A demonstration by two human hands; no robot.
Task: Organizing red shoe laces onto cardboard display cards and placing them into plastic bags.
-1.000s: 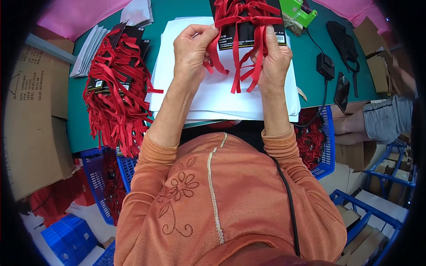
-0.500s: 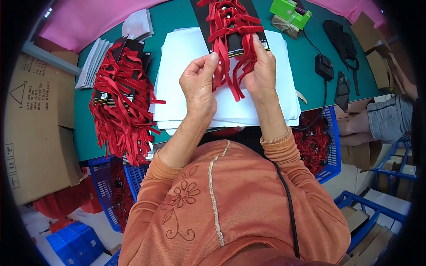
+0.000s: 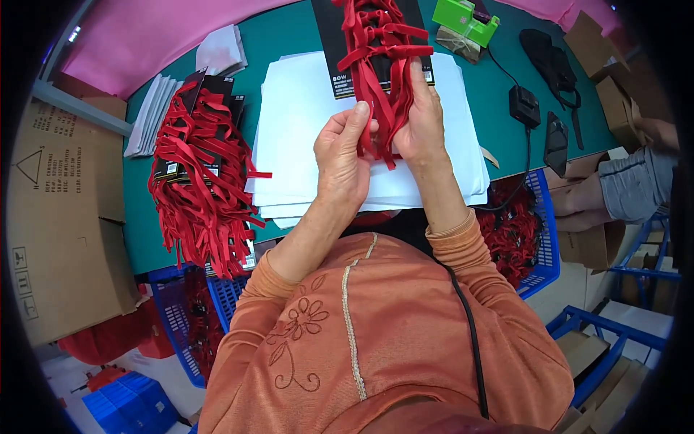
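Observation:
My left hand (image 3: 345, 155) and my right hand (image 3: 421, 119) meet over a stack of white sheets (image 3: 300, 116). Between them hang the loose tails of several red ribbon bows (image 3: 378, 50) fixed on a black card (image 3: 332, 43) that lies on the sheets. Both hands pinch the ribbon tails, gathered into one bunch, the left thumb and fingers from the left, the right palm from the right. The card's far end runs out of the top of the view.
A heap of finished black cards with red ribbons (image 3: 199, 173) lies left on the green table (image 3: 499, 108). Brown cartons (image 3: 61, 217) stand far left, blue crates (image 3: 531, 239) under the table edge. A green tape dispenser (image 3: 466, 20), black adapter (image 3: 524, 105) and another person's arm (image 3: 636, 184) are right.
My hands have drawn together and nearer to me, gathering the spread ribbon tails into one bunch. The card with the bows has shifted away, toward the top of the view.

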